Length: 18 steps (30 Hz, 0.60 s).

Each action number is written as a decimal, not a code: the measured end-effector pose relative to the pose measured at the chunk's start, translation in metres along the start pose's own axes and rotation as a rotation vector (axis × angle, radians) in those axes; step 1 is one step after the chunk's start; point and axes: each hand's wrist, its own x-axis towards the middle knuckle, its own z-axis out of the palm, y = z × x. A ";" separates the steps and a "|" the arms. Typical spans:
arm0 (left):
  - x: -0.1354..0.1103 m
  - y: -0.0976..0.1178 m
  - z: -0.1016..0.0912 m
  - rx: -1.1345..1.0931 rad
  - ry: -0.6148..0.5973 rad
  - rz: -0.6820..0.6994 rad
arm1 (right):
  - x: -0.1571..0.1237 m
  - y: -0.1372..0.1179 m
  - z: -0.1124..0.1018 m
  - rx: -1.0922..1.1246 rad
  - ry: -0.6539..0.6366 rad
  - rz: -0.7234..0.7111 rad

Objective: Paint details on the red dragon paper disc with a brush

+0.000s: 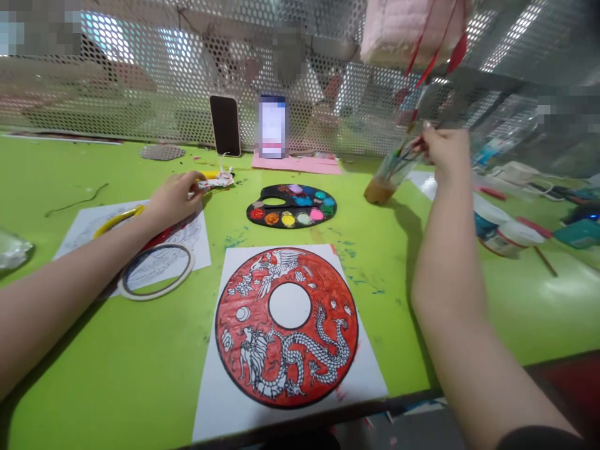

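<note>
My left hand (175, 199) is closed at the edge of a crumpled white tissue (218, 181) with red stains, beyond the line-drawing sheet. My right hand (443, 150) pinches a thin paintbrush (413, 149) at a clear plastic bottle (382, 187) holding brownish water; the bottle leans to the right. Other thin handles show inside it, blurred. Between the hands lies a black palette (293, 209) with blobs of many colours. Nearest me is a white sheet with a round dragon-and-phoenix picture (285, 328), its background painted red, the animals and centre circle white.
A roll of masking tape (190, 269) and a yellow ring-shaped thing (117, 222) rest on the drawing sheet (201, 240). Two phones, one dark (225, 128), one lit (272, 128), lean against the perforated metal screen (154, 81). Paint jars (509, 237) stand right of my right forearm.
</note>
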 end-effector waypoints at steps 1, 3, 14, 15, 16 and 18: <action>0.000 0.000 0.000 -0.001 -0.002 -0.001 | 0.000 -0.001 -0.001 -0.013 0.016 0.054; 0.000 0.001 -0.002 -0.006 -0.010 0.000 | 0.000 -0.004 -0.002 -0.053 0.055 0.145; -0.001 0.005 -0.004 -0.083 -0.007 -0.049 | -0.005 -0.021 -0.007 -0.097 0.013 0.140; -0.001 0.005 -0.005 -0.100 0.014 -0.053 | -0.005 -0.023 -0.008 -0.103 0.018 0.131; -0.002 0.006 -0.008 -0.120 0.046 -0.058 | -0.006 -0.024 -0.009 -0.116 0.031 0.126; -0.004 0.012 -0.020 -0.172 0.147 -0.068 | -0.006 -0.026 -0.010 -0.141 0.048 0.109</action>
